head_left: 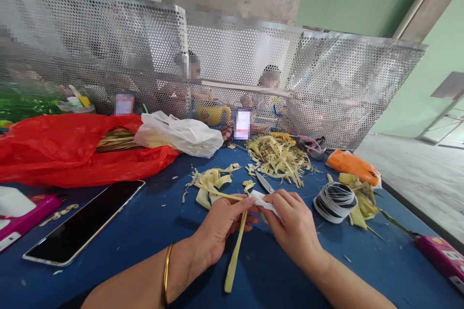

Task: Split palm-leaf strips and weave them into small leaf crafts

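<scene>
My left hand (224,222) is closed, its thumb pinching pale yellow-green plant strips. One strip (236,256) hangs down toward me, and another sticks out to the left above the hand. My right hand (292,217) is closed round a white tissue (264,201), pressed close to the left fingertips. Where the strips meet, the tissue and fingers hide them. Just beyond the right hand lie scissors (264,182), their handles partly covered by the hand. Loose pale husk pieces (213,181) rest on the blue table beyond my left hand.
A spool of white cord (335,203) stands right of my hands. Behind are a heap of shredded strips (281,157) and an upright phone (242,124). Leftward lie a dark phone (87,224) and a red bag (65,149). A perforated metal screen (239,53) separates people opposite.
</scene>
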{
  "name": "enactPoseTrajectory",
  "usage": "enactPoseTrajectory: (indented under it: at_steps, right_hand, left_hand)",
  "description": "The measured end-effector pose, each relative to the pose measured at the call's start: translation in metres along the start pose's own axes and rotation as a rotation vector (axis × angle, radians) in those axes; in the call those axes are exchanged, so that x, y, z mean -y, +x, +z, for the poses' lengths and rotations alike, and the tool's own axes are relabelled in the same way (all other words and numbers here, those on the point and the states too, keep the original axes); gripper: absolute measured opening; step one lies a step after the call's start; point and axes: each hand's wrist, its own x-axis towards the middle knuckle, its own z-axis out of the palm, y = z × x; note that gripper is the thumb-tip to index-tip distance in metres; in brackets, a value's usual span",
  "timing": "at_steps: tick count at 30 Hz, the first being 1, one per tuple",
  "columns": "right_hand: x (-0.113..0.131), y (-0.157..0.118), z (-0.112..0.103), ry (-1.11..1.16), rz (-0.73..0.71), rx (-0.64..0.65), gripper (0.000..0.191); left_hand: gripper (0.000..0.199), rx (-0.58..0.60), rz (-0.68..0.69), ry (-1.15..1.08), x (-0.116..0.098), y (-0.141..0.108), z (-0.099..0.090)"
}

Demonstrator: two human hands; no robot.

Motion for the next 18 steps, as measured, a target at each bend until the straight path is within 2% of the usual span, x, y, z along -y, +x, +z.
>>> enactPoseTrajectory:
  at_steps: [4,9,11,13,18]
  right_hand:
    - [0.0035,0.0012,-0.0017,0.127,0.003,0.064,0.011]
    - [0.0030,-0.0010,0.0019,0.415,0.137,0.128,0.010]
    - [0.0031,-0.0025,0.0043,0.457,0.225,0.169,0.009]
    - [0.0033,-0.0025,0.0043,0.456,0.287,0.198,0.017]
    - [0.0028,0.0048,-0.0045,0.479,0.234,0.263,0.021]
  left_hand:
    - [0.033,-0.001,0.003,-0.006,0.0002,0.0010,-0.0001]
    - [0.031,-0.002,0.007,0.025,0.0002,0.0003,0.0004]
    - [0.030,-0.012,0.015,0.047,-0.0001,-0.0003,0.0007]
    - [0.029,-0.023,0.025,0.063,-0.0004,-0.0005,0.0009]
    - [0.031,-0.017,0.078,0.112,-0.0008,-0.0004,0.0010]
